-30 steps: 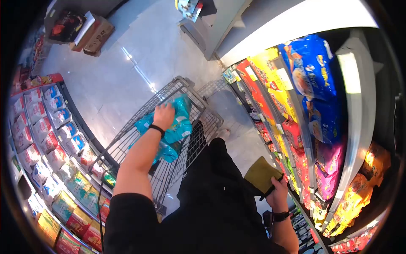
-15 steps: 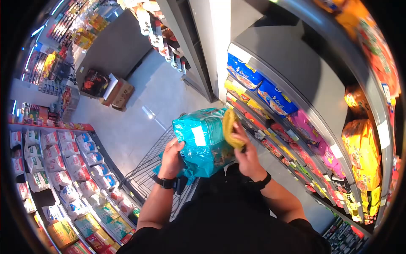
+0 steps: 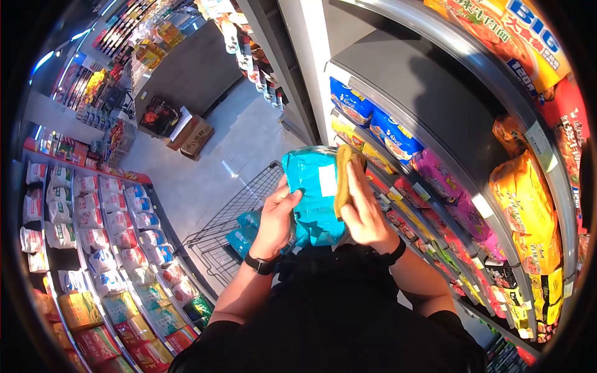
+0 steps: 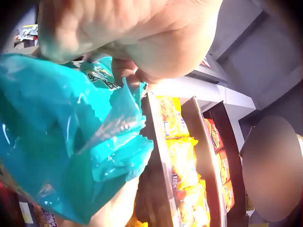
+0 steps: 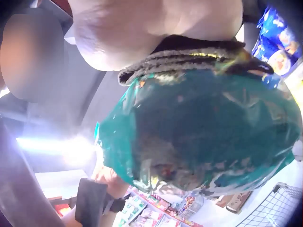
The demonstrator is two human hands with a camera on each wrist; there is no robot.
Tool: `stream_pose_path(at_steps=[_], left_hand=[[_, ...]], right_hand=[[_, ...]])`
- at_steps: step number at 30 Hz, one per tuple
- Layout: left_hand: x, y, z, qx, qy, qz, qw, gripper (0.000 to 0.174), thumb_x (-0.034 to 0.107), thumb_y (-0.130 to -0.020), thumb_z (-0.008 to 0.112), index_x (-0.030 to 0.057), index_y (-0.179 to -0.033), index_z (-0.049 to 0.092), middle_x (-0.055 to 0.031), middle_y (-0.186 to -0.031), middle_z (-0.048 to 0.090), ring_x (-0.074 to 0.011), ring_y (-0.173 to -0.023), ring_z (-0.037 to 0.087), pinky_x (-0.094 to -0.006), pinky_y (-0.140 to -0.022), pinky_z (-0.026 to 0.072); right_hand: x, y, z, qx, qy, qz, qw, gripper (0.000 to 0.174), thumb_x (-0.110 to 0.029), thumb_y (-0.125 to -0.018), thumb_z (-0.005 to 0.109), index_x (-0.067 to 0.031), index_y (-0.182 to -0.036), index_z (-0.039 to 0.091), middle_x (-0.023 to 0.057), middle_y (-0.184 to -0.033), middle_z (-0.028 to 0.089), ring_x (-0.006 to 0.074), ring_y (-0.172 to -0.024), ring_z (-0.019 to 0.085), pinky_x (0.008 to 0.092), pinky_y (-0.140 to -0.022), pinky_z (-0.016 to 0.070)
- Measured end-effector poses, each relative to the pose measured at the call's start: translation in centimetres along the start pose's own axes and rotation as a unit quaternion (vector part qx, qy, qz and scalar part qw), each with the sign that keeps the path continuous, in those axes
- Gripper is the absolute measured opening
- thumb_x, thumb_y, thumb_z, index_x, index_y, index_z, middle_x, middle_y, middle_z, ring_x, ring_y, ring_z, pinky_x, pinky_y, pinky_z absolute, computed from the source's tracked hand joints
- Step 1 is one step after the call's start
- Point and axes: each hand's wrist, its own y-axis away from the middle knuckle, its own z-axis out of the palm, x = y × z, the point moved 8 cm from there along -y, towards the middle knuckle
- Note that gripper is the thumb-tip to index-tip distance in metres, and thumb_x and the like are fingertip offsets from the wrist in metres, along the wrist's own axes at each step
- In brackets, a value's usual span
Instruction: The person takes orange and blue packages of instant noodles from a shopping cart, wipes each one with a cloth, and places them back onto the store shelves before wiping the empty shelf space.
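A shiny teal plastic food pack [image 3: 313,214] with a white label is held up in front of the body, above the cart. My left hand [image 3: 275,217] grips its left side, thumb on the near face and the other fingers hidden behind. Crinkled seal edges of the pack show close to that hand in the left wrist view. On the pack's right side lies a folded olive-yellow cloth [image 3: 342,180]. My right hand [image 3: 370,214] presses the cloth against the pack with fingers straight. In the right wrist view, the cloth's dark edging [image 5: 189,59] is sandwiched between palm and pack.
Below stands a wire shopping cart [image 3: 211,252] with more teal packs [image 3: 241,241] in it. Shelves of bagged noodles, including blue packs [image 3: 395,135] and orange packs [image 3: 528,211], rise close on the right. White packs [image 3: 93,239] fill a sloped display at left. A cardboard box [image 3: 198,138] lies ahead.
My left hand has lifted a teal pack out of the cart. My right hand has brought the cloth up from the right side onto the pack, and its fingers have straightened.
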Motion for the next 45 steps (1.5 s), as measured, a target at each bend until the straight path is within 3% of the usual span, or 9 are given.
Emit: stream_pose_path(at_steps=[6, 11, 17, 25, 30, 32, 37, 40, 45], left_hand=[[-0.8, 1.2, 1.1, -0.037, 0.036, -0.038, 0.998, 0.033, 0.009, -0.11, 0.056, -0.0069, -0.135, 0.07, -0.0054, -0.156, 0.054, -0.0213, -0.14, 0.057, -0.0395, -0.12, 0.0431], [0.2, 1.2, 2.3, -0.084, 0.008, 0.013, 0.996, 0.036, 0.015, -0.112, 0.056, -0.0086, -0.137, 0.068, -0.0046, -0.165, 0.046, -0.0208, -0.145, 0.053, -0.0385, -0.123, 0.0389], [2.3, 0.8, 0.0, -0.072, 0.111, 0.001, 0.991, 0.042, 0.02, -0.115, 0.053, -0.0052, -0.147, 0.059, -0.0126, -0.148, 0.065, -0.0243, -0.134, 0.064, -0.0406, -0.117, 0.0488], [3.3, 0.9, -6.2, -0.063, 0.147, -0.015, 0.987, 0.038, 0.024, -0.116, 0.051, -0.0013, -0.142, 0.062, -0.0115, -0.137, 0.071, -0.0218, -0.125, 0.068, -0.0373, -0.11, 0.0534], [4.5, 0.4, -8.7, -0.002, 0.185, -0.053, 0.981, 0.036, 0.028, -0.116, 0.053, -0.0005, -0.135, 0.064, -0.0122, -0.129, 0.074, -0.0221, -0.117, 0.071, -0.0388, -0.104, 0.0565], [4.5, 0.0, -9.0, -0.036, 0.195, -0.052, 0.979, 0.038, 0.028, -0.116, 0.054, -0.002, -0.136, 0.063, -0.0144, -0.134, 0.072, -0.0257, -0.123, 0.07, -0.0427, -0.108, 0.0552], [7.1, -0.2, -5.9, -0.082, 0.201, -0.033, 0.976, 0.04, 0.028, -0.115, 0.056, -0.0057, -0.135, 0.062, -0.0179, -0.132, 0.073, -0.0297, -0.117, 0.074, -0.0458, -0.104, 0.059], [7.7, -1.3, -6.0, -0.111, 0.169, 0.002, 0.979, 0.043, 0.029, -0.113, 0.061, -0.0073, -0.136, 0.062, -0.0178, -0.13, 0.074, -0.0297, -0.118, 0.074, -0.045, -0.103, 0.0595], [6.8, -2.2, -5.0, -0.213, 0.138, -0.032, 0.967, 0.04, 0.017, -0.112, 0.058, -0.0123, -0.14, 0.063, -0.0171, -0.162, 0.05, -0.03, -0.151, 0.048, -0.0456, -0.121, 0.0446]], right_hand=[[-8.1, -0.6, 1.9, -0.166, 0.245, -0.175, 0.939, 0.073, -0.048, -0.099, 0.067, -0.006, -0.158, 0.054, 0.0208, -0.168, 0.046, 0.0482, -0.157, 0.036, 0.0674, -0.127, 0.0233], [-6.8, -4.6, -0.6, -0.054, 0.255, -0.065, 0.963, 0.071, -0.029, -0.097, 0.071, 0.0029, -0.156, 0.05, 0.0361, -0.169, 0.032, 0.0617, -0.154, 0.03, 0.0668, -0.125, 0.0289], [-11.3, -4.7, 4.2, -0.181, 0.312, -0.142, 0.922, 0.065, -0.035, -0.1, 0.069, 0.0008, -0.153, 0.057, 0.0188, -0.165, 0.049, 0.0427, -0.159, 0.035, 0.0644, -0.129, 0.0253], [-13.0, -1.9, 9.5, -0.154, 0.271, -0.217, 0.925, 0.059, -0.042, -0.098, 0.071, -0.0023, -0.142, 0.068, 0.0154, -0.153, 0.063, 0.039, -0.148, 0.055, 0.0658, -0.124, 0.0333], [-11.2, 1.8, 12.9, -0.204, 0.301, -0.244, 0.899, 0.057, -0.058, -0.098, 0.067, -0.0204, -0.14, 0.072, 0.0038, -0.151, 0.066, 0.0311, -0.147, 0.056, 0.0591, -0.122, 0.038], [-10.4, 1.9, 12.6, -0.186, 0.31, -0.21, 0.908, 0.056, -0.059, -0.098, 0.067, -0.0228, -0.141, 0.071, 0.0029, -0.155, 0.063, 0.0348, -0.151, 0.05, 0.0593, -0.123, 0.0372], [-6.3, -0.6, 8.4, 0.051, 0.213, -0.122, 0.968, 0.064, -0.053, -0.108, 0.053, -0.0124, -0.158, 0.055, 0.0351, -0.176, 0.017, 0.0571, -0.161, 0.024, 0.0631, -0.131, 0.0207], [-3.6, -1.6, 6.3, 0.11, 0.126, -0.062, 0.984, 0.07, -0.053, -0.112, 0.048, -0.0094, -0.167, 0.042, 0.0321, -0.179, 0.012, 0.0548, -0.163, 0.022, 0.0588, -0.131, 0.0203], [2.1, -0.4, 5.0, 0.229, -0.204, 0.108, 0.946, 0.071, -0.047, -0.118, 0.041, -0.005, -0.173, 0.025, 0.013, -0.176, 0.032, 0.0246, -0.159, 0.036, 0.0421, -0.13, 0.0291]])
